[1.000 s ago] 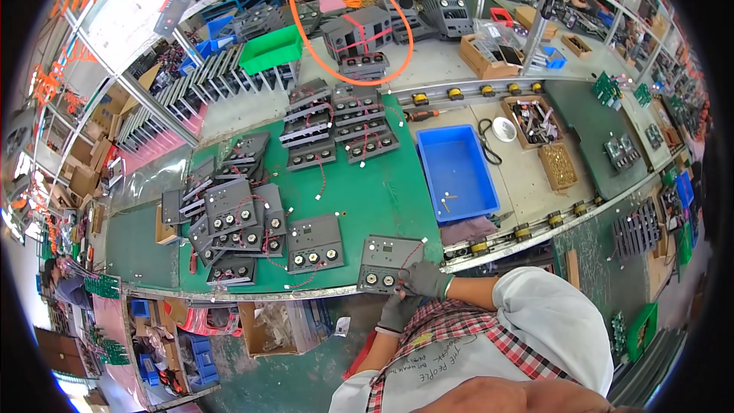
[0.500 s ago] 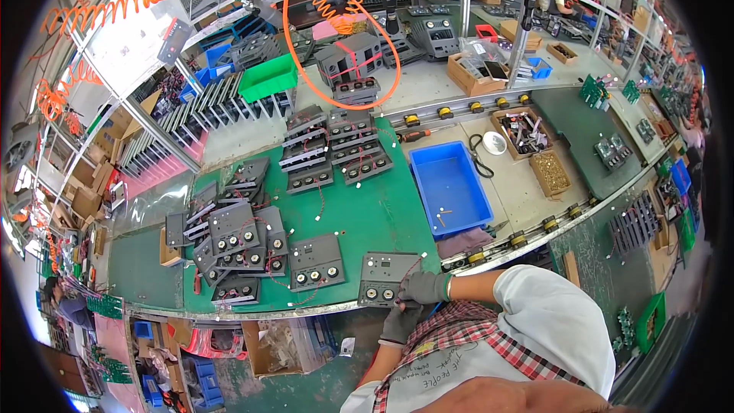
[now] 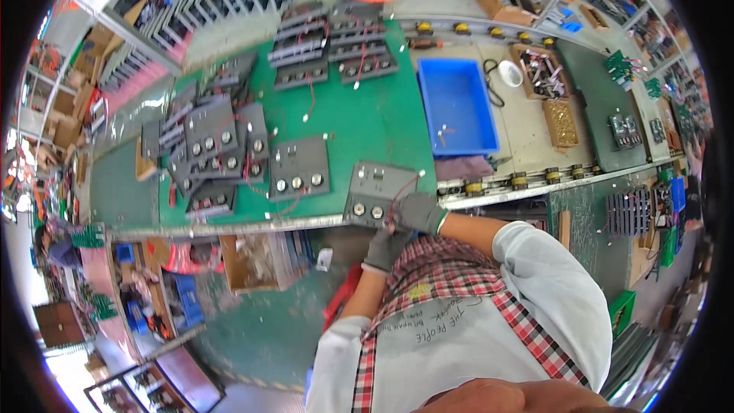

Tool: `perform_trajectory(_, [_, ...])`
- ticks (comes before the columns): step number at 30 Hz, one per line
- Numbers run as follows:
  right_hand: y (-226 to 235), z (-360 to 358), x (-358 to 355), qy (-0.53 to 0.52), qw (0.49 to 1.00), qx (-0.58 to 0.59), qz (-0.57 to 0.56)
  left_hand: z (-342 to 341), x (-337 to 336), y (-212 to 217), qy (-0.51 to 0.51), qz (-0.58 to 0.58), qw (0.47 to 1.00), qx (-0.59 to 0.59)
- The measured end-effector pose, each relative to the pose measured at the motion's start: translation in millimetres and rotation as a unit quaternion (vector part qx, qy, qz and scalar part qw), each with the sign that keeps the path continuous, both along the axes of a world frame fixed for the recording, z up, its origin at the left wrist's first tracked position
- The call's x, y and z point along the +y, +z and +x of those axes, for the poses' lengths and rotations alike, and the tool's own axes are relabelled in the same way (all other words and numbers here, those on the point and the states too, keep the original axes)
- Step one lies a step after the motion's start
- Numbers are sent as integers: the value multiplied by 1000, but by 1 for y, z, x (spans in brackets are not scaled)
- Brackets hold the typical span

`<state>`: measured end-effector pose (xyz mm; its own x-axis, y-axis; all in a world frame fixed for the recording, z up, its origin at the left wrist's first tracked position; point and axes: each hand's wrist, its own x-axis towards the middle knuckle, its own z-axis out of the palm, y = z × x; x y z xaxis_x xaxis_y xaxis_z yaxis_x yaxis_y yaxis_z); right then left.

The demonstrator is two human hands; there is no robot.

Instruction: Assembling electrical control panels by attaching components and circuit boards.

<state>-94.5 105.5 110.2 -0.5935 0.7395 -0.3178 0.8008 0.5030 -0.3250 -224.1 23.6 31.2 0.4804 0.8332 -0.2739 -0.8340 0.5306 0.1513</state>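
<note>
The right hand (image 3: 419,213) has its fingers bent over the near right corner of a flat gray case (image 3: 378,183). The left hand (image 3: 388,247) comes up from below, close to that same corner. Both wear gray gloves. The fingers are curled, not spread wide, but I can't tell how tight they are, or whether they pinch the case, its wire or some small part.

The case is at the front edge of the green table (image 3: 359,118), right by the person's tummy. Two round metal knobs (image 3: 359,209) show on it, and a thin red wire (image 3: 403,187) runs to a white plug (image 3: 421,173).

I'd say one hand should keep the case steady so it can't slip off the edge. The other should go gently, because a hard tug might pull the wire loose.

Another gray case (image 3: 300,164) lies just to the left, with a messy pile (image 3: 210,134) past it. Best keep the wires apart, or they could tangle.
</note>
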Motion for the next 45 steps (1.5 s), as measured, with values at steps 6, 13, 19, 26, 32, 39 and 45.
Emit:
perform_trajectory(6, [24,-6,2,-25,998,-60,-12,2,-1,-9,39,-17,999,14])
perform_trajectory(13, [-3,0,-18,32,995,11,90,1,-7,6,37,-13,998,41])
perform_trajectory(19, [6,3,-12,89,993,-27,77,2,-8,2,37,-20,999,24])
perform_trajectory(26, [1,0,-6,5,999,19,34,4,-5,-2,46,-47,998,3])
perform_trajectory(32, [10,9,14,43,995,10,-84,0,-6,-1,23,-33,999,3])
perform_trajectory(39, [9,6,20,70,992,-40,-101,1,-4,7,27,-37,999,5])
perform_trajectory(45, [25,5,17,26,997,-17,-72,0,-4,11,25,-21,999,33])
